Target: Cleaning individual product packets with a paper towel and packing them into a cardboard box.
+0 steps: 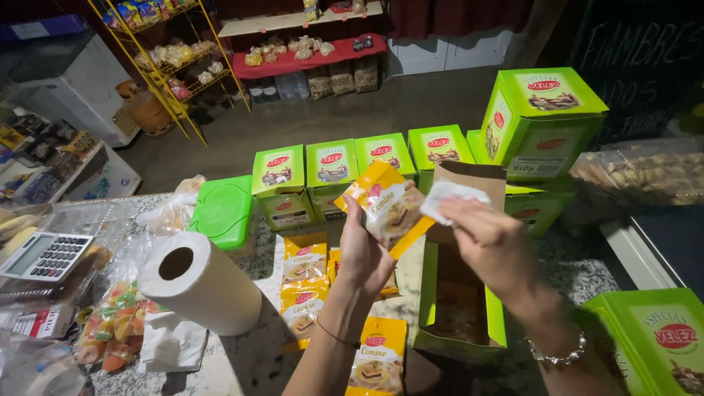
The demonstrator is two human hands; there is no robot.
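While it's held up over the middle of the stone counter (587, 275), the spice packet (386, 207) is easy to make out: a flat yellow-orange sachet with a white label panel, a small red logo and a little food picture, tilted so one corner points up-left. The left hand (363, 253) comes up from below, wrist bent back, fingers closed on the packet's lower left edge. The right hand (490, 246) reaches in from the right, palm down, pinching a white cloth (449, 198) against the packet's right edge. There's a thin band on the left wrist and a beaded bracelet (557, 356) on the right one.

Going across the counter: one calculator (45, 255) near the left edge, one bag of coloured candy (110, 323), one paper towel roll (199, 282) lying on its side, one green wipes tub (222, 210). Then four more matching yellow packets (304, 258) flat on the counter under the left arm, though another may be hidden. One open green carton (458, 301) sits under the right hand, flap up. Along the back edge I count about six closed green boxes (279, 180), plus one at the near right corner.
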